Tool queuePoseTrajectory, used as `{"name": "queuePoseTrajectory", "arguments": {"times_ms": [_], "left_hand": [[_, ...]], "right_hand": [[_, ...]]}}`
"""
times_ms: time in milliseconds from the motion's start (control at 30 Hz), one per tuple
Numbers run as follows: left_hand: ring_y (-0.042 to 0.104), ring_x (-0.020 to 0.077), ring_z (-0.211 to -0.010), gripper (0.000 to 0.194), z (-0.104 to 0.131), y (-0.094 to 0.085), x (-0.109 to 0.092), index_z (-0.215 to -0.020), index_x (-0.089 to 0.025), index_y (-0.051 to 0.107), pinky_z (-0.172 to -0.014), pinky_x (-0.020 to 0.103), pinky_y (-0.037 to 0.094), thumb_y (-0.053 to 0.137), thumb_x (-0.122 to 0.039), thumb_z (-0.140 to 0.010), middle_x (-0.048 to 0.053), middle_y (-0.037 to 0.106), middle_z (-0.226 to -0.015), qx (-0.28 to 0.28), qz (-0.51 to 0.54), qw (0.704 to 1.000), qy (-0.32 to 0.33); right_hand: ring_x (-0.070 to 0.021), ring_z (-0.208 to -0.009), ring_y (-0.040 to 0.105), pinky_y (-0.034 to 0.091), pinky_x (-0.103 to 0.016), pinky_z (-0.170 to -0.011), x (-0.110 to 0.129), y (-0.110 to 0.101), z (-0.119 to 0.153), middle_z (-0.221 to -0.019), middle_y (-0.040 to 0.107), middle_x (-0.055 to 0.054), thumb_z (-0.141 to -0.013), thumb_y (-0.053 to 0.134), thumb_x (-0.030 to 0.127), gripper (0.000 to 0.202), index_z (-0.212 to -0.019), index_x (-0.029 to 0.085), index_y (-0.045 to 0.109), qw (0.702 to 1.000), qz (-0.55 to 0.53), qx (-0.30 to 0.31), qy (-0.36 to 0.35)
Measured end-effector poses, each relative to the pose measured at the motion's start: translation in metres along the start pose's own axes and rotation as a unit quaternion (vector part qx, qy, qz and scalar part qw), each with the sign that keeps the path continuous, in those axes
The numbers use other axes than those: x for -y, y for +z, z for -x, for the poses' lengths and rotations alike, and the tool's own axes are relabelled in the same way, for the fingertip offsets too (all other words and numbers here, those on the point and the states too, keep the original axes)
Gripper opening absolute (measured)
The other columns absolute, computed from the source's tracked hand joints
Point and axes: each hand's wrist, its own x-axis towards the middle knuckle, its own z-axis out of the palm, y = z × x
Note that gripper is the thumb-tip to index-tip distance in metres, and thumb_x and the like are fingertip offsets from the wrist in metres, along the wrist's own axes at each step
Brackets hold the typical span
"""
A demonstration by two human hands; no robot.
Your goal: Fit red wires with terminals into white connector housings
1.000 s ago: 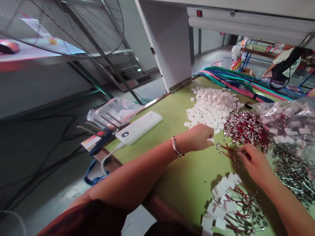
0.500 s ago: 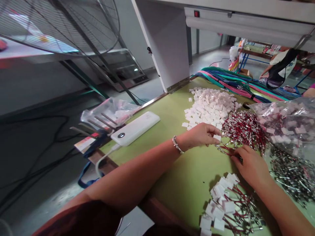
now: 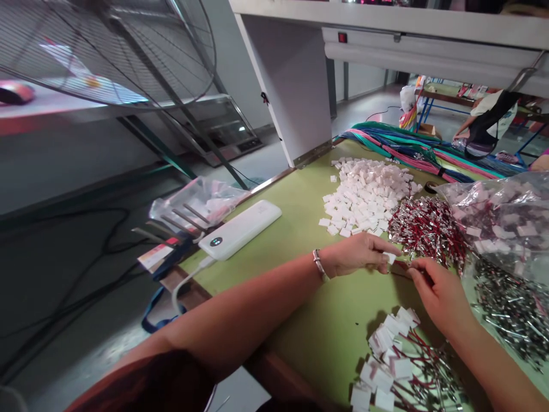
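My left hand (image 3: 355, 255) is closed, pinching a small white plastic connector housing (image 3: 390, 258) between thumb and fingers. Close to its right, my right hand (image 3: 444, 294) pinches a short red wire (image 3: 402, 266) whose near end is at the housing; whether it is inside cannot be made out. Beyond my hands lie a heap of loose white housings (image 3: 364, 191) and a pile of short red wires with metal terminals (image 3: 429, 229). Nearer me, white housings with red wires attached (image 3: 401, 366) form a loose pile.
A white power bank (image 3: 240, 229) with a cable lies at the table's left edge. Right are a clear bag of white parts (image 3: 506, 212) and dark metal-tipped pieces (image 3: 510, 309). Bundled coloured wires (image 3: 412, 146) run along the back. A large fan (image 3: 141, 51) stands left.
My left hand has moved slightly right and nearer me with the white housing. My right hand has brought the red wire close to it, and the hands are nearer each other.
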Motion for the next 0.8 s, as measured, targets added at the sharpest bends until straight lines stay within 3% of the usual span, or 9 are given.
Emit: {"name": "queuePoseTrajectory", "arguments": {"times_ms": [100,300,467,667,800], "left_hand": [[0.059,0.0093,-0.061,0.031,-0.0013,0.0045,0.0028,-0.109,-0.019,0.07,-0.06,0.023,0.043,0.069,-0.017,-0.078,-0.001,0.066,-0.068,-0.008,0.021,1.0,0.016],[0.058,0.0089,-0.06,0.023,-0.0024,0.0087,0.0055,-0.091,-0.015,0.069,-0.056,0.022,0.039,0.078,-0.024,-0.073,0.0,0.065,-0.068,-0.004,0.077,0.997,0.022],[0.056,0.0076,-0.058,0.023,-0.0026,0.0069,0.005,-0.089,-0.015,0.069,-0.054,0.021,0.036,0.079,-0.028,-0.072,-0.001,0.065,-0.068,0.004,0.08,0.996,0.023],[0.057,0.0074,-0.057,0.021,-0.0045,0.0048,0.0053,-0.091,-0.015,0.07,-0.056,0.022,0.042,0.077,-0.026,-0.075,-0.001,0.065,-0.067,0.014,0.038,0.999,0.034],[0.058,0.0073,-0.052,0.018,-0.0011,0.0083,-0.0019,-0.093,-0.015,0.07,-0.052,0.021,0.044,0.072,-0.02,-0.076,-0.003,0.064,-0.064,0.0,-0.057,0.998,0.03]], "right_hand": [[-0.0162,-0.059,0.06,0.043,-0.026,-0.056,-0.0015,-0.0046,0.0015,-0.071,0.067,0.0,-0.094,0.047,0.033,0.018,-0.088,0.022,0.06,0.999,-0.031,0.012,0.016],[-0.0178,-0.072,0.066,0.047,-0.029,-0.064,-0.003,-0.001,0.0016,-0.082,0.072,-0.003,-0.093,0.047,0.03,0.019,-0.092,0.022,0.065,1.0,-0.005,0.004,-0.029],[-0.0172,-0.074,0.066,0.049,-0.028,-0.065,-0.0042,-0.0009,0.0023,-0.086,0.073,-0.003,-0.094,0.046,0.029,0.021,-0.094,0.022,0.066,0.999,-0.007,0.003,-0.04],[-0.0177,-0.076,0.066,0.049,-0.029,-0.067,-0.0054,-0.0013,0.0025,-0.088,0.073,-0.004,-0.095,0.045,0.028,0.023,-0.097,0.022,0.067,0.998,0.014,0.018,-0.054],[-0.0186,-0.074,0.065,0.046,-0.029,-0.065,-0.0025,-0.0022,0.0016,-0.084,0.071,-0.005,-0.096,0.041,0.026,0.027,-0.091,0.021,0.067,0.994,0.065,0.055,-0.062]]}}
